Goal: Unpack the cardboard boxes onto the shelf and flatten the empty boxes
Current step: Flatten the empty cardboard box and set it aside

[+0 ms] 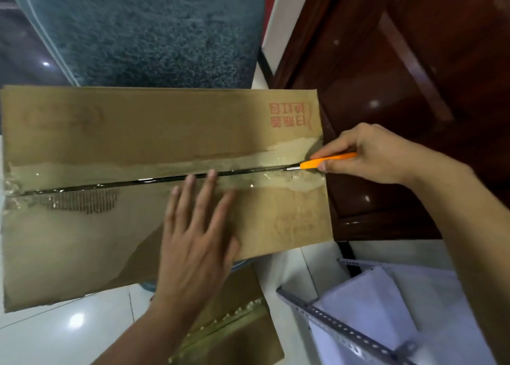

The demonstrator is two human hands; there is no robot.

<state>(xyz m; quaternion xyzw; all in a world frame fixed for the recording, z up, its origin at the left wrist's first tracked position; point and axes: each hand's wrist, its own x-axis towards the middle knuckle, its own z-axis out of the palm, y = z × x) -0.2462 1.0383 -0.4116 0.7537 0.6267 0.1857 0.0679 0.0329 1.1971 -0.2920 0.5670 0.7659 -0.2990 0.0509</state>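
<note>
White tiled floor [63, 334], glossy. Nearest: second cardboard box [234, 323], taped, partly under the first; beside it a perforated metal shelf frame [339, 328]. Middle: large cardboard box [91, 243], flaps closed, clear tape [248, 165] along the seam. Left hand [198, 237] flat on the near flap, fingers straight. Right hand [369, 154] pinching an orange-handled cutter [325, 161], blade at the seam's right end. Beyond: teal rug [154, 27], dark wooden door [414, 88].
</note>
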